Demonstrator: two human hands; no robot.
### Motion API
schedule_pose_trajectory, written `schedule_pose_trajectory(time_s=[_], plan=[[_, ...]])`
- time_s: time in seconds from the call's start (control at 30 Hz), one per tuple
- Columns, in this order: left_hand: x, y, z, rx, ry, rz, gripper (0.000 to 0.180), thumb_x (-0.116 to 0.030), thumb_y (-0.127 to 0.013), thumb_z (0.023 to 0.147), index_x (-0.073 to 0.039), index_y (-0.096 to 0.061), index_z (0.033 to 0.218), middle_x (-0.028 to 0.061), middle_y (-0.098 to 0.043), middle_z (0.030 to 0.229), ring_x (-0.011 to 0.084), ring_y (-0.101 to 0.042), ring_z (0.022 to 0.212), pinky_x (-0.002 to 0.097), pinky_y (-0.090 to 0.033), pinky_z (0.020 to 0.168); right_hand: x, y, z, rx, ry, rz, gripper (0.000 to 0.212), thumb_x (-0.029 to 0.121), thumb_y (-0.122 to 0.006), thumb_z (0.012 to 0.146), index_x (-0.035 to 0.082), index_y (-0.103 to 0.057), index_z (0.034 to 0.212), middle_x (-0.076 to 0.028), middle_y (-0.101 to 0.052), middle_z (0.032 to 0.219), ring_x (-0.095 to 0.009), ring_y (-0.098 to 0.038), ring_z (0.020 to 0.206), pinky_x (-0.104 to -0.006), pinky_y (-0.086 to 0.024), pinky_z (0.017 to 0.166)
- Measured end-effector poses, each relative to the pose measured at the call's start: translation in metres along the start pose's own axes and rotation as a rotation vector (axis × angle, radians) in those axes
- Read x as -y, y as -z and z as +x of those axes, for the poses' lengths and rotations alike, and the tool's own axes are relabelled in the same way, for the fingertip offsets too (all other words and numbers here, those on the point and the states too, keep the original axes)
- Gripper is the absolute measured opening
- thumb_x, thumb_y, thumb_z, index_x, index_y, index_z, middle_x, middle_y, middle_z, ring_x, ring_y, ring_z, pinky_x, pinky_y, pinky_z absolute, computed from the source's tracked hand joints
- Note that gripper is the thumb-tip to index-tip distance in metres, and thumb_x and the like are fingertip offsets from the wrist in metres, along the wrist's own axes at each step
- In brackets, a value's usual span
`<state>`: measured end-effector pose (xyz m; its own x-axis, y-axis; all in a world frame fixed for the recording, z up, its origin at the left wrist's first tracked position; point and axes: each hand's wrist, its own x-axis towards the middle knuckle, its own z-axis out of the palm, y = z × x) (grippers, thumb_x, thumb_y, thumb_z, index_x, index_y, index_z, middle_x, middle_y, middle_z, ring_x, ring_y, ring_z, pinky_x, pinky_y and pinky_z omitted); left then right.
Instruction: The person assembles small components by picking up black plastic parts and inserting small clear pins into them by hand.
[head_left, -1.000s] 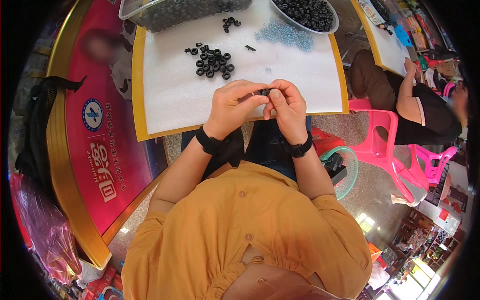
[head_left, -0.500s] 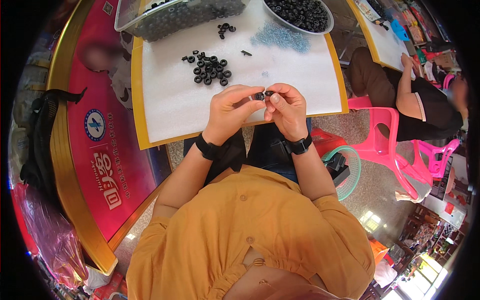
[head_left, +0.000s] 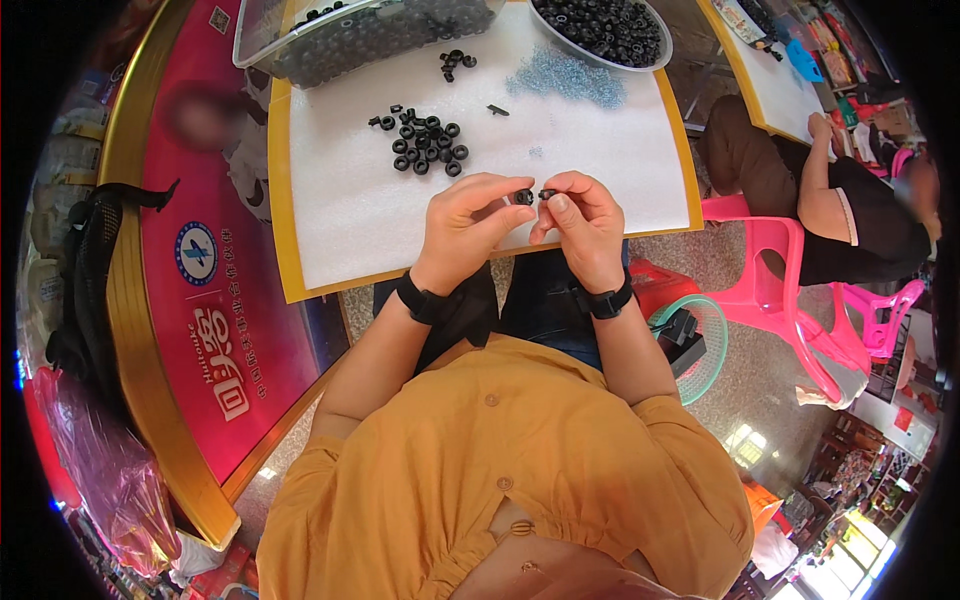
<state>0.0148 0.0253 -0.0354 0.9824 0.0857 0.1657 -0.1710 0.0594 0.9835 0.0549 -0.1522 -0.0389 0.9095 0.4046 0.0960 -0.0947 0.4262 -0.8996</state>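
Over the near edge of the white-topped table (head_left: 340, 230), both my hands are closed in a fingertip pinch. My left hand (head_left: 455, 230) grips a small black ring-shaped part (head_left: 523, 197) between thumb and forefinger. A smaller black piece (head_left: 546, 194) is pinched in my right hand (head_left: 590, 232); its exact shape is mostly hidden by the fingers. A narrow gap separates the two parts. Beyond my left hand lies a loose pile of black ring-shaped parts (head_left: 430, 146). One thin black piece (head_left: 498, 110) rests apart from it, to the right.
Farther back are a few small black pieces (head_left: 457, 63), scattered tiny clear-blue beads (head_left: 568, 78), a clear plastic bin (head_left: 370, 50) and a bowl (head_left: 660, 58) of black parts. Right of me stand a green basket (head_left: 716, 345) and a pink chair (head_left: 760, 260); another person (head_left: 830, 200) sits beyond.
My hands have drawn slightly apart, widening the gap between the two black parts. The whole view has shifted a little.
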Motion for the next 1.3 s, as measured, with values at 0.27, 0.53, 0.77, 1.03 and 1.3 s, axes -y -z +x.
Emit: schedule_pose_trajectory(time_s=[0.27, 0.53, 0.77, 1.03, 1.3], plan=[[-0.001, 0.0, 0.0, 0.001, -0.028, 0.023, 0.03, -0.009, -0.08, 0.08, -0.007, -0.075, 0.11, 0.0033, -0.068, 0.088, 0.0093, -0.058, 0.074, 0.0229, -0.046, 0.065, 0.011, -0.002, -0.003, 0.039, 0.043, -0.184, 0.016, 0.004, -0.062, 0.097, -0.002, -0.061, 0.112, -0.008, -0.061, 0.101, -0.016, -0.066, 0.076, -0.0269, -0.056, 0.066], [0.0, 0.0, 0.0, 0.014, -0.076, 0.067, 0.03, -0.008, -0.079, 0.079, -0.006, -0.075, 0.109, 0.004, -0.068, 0.088, 0.0106, -0.06, 0.074, 0.0239, -0.048, 0.065, 0.016, -0.004, -0.003, 0.064, 0.074, -0.316, 0.015, 0.001, -0.063, 0.095, -0.003, -0.063, 0.11, -0.008, -0.06, 0.102, -0.014, -0.065, 0.08, -0.0255, -0.057, 0.067], [0.003, 0.0, 0.002, 0.025, -0.234, 0.202, 0.029, -0.006, -0.079, 0.078, -0.004, -0.075, 0.107, 0.0073, -0.07, 0.088, 0.015, -0.064, 0.076, 0.0262, -0.05, 0.067, 0.016, -0.004, -0.003, 0.056, 0.106, -0.337, 0.014, 0.0, -0.065, 0.093, -0.003, -0.065, 0.107, -0.008, -0.061, 0.102, -0.013, -0.065, 0.079, -0.0237, -0.057, 0.063], [0.002, 0.0, 0.002, 0.032, -0.267, 0.233, 0.029, -0.007, -0.08, 0.078, -0.004, -0.075, 0.106, 0.0086, -0.07, 0.086, 0.0166, -0.065, 0.075, 0.0269, -0.051, 0.065, 0.023, -0.003, -0.005, 0.028, -0.025, -0.292, 0.013, 0.003, -0.067, 0.094, -0.001, -0.068, 0.105, -0.006, -0.065, 0.094, -0.011, -0.064, 0.066, -0.0221, -0.055, 0.059], [0.005, 0.0, 0.002, 0.02, -0.296, 0.176, 0.029, -0.004, -0.08, 0.078, -0.004, -0.075, 0.106, 0.0084, -0.07, 0.09, 0.0153, -0.065, 0.074, 0.0253, -0.051, 0.064, 0.017, -0.002, -0.001, 0.0, -0.269, 0.138, 0.02, 0.014, -0.067, 0.096, -0.001, -0.064, 0.11, -0.007, -0.065, 0.086, -0.01, -0.061, 0.064, -0.0246, -0.057, 0.054]])
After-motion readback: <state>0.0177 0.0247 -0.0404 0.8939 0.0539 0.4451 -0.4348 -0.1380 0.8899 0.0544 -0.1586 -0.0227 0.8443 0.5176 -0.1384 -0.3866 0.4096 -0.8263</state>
